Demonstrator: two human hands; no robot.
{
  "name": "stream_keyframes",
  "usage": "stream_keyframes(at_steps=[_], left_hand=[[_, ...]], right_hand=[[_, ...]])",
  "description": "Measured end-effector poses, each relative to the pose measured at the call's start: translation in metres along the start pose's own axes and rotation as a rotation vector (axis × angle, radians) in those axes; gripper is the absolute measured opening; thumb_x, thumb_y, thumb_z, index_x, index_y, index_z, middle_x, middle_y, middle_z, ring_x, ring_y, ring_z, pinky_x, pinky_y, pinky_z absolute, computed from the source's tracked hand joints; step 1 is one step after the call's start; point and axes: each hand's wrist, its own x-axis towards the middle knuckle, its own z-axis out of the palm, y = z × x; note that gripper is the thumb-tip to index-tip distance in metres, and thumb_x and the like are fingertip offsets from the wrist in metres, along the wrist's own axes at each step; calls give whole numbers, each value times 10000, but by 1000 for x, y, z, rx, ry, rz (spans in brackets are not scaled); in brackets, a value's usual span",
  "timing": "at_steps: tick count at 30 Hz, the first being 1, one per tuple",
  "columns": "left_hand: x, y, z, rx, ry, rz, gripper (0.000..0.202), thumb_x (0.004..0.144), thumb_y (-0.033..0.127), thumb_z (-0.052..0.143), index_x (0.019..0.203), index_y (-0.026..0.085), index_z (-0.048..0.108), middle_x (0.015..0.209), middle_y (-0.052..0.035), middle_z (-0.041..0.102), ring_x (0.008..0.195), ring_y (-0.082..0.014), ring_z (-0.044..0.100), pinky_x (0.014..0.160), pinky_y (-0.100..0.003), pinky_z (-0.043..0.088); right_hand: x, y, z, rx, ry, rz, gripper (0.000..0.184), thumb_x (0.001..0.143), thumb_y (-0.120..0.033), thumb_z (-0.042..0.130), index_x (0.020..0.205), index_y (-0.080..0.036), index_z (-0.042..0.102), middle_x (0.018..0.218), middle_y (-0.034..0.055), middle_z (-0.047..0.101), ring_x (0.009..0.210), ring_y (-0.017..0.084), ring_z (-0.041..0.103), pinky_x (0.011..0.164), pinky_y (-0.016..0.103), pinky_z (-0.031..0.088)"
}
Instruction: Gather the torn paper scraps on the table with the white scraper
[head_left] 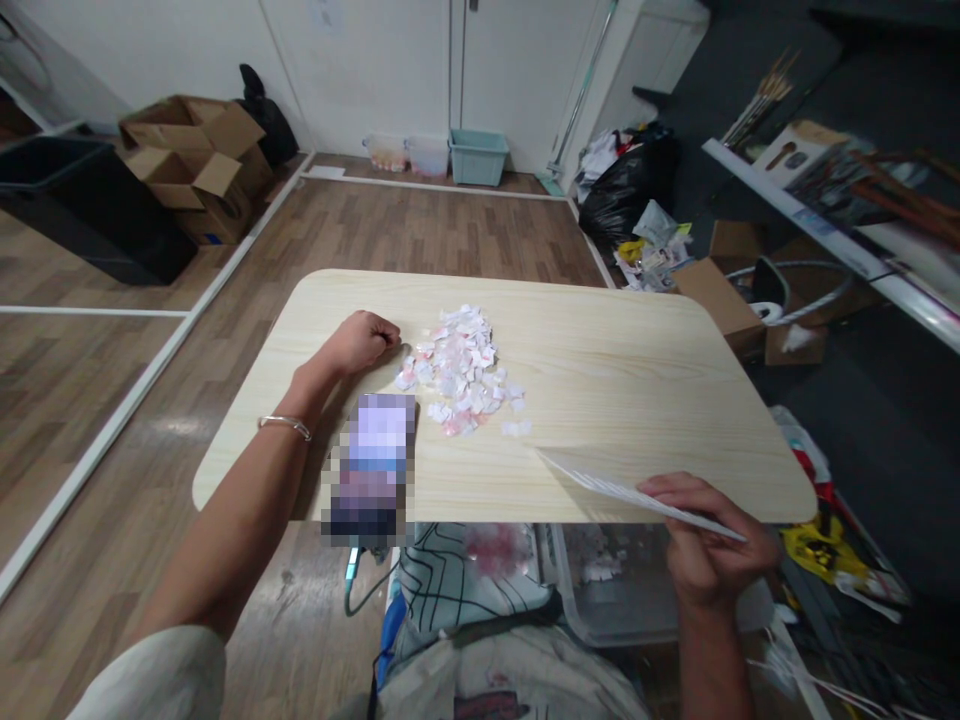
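My left hand rests on the light wooden table as a closed fist, just left of a heap of small white and pink paper scraps; nothing shows inside it. A metal bangle circles that wrist. My right hand is at the table's near right edge, fingers pinched on a thin white sheet of paper seen nearly edge-on and slanting up to the left over the tabletop. A pixelated rectangular object lies on the table between my arms.
A clear plastic bin with scraps stands under the near table edge. Cardboard boxes and a black bin sit at the far left, a teal crate by the wall, black bags and a cluttered shelf at the right.
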Motion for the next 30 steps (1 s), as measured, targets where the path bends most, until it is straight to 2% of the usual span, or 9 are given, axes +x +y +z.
stream_keyframes(at_steps=[8, 12, 17, 22, 26, 30], left_hand=[[-2, -6, 0, -51, 14, -26, 70, 504, 289, 504, 511, 273, 437, 501, 14, 407, 548, -158, 354, 608, -351, 277], [0, -6, 1, -22, 7, -25, 47, 509, 298, 502, 515, 263, 471, 515, 9, 427, 562, -164, 390, 629, -348, 289], [3, -2, 2, 9, -3, 10, 79, 509, 301, 510, 516, 267, 439, 520, 16, 397, 577, -165, 372, 632, -345, 289], [2, 1, 4, 35, 10, 4, 78, 507, 282, 521, 525, 266, 447, 535, 14, 404, 587, -173, 375, 640, -356, 288], [2, 1, 4, 22, 7, -33, 70, 514, 276, 525, 529, 267, 457, 525, 13, 404, 577, -176, 376, 640, -360, 282], [1, 1, 4, 6, 1, -28, 99, 525, 267, 535, 531, 269, 436, 512, 17, 399, 565, -171, 367, 634, -358, 271]], right_hand=[[-4, -1, 14, -35, 77, -24, 162, 952, -245, 887, 795, -260, 850, 754, 55, 859, 612, 270, 815, 585, 396, 659], [-3, -3, 17, -55, 94, -40, 166, 946, -230, 879, 787, -261, 842, 753, 45, 861, 614, 256, 817, 593, 377, 657], [-2, -4, 17, -60, 115, -7, 192, 921, -256, 894, 740, -262, 827, 718, 42, 848, 589, 262, 811, 591, 391, 667], [1, -3, 21, -41, 100, 11, 187, 923, -264, 889, 745, -268, 832, 720, 45, 848, 597, 269, 815, 592, 400, 671], [8, -8, 26, -67, 58, -32, 200, 949, -233, 860, 758, -281, 828, 721, 32, 854, 588, 260, 814, 594, 395, 679], [14, -16, 21, -81, 11, -53, 198, 956, -219, 845, 774, -294, 827, 716, 38, 852, 574, 271, 808, 560, 405, 667]])
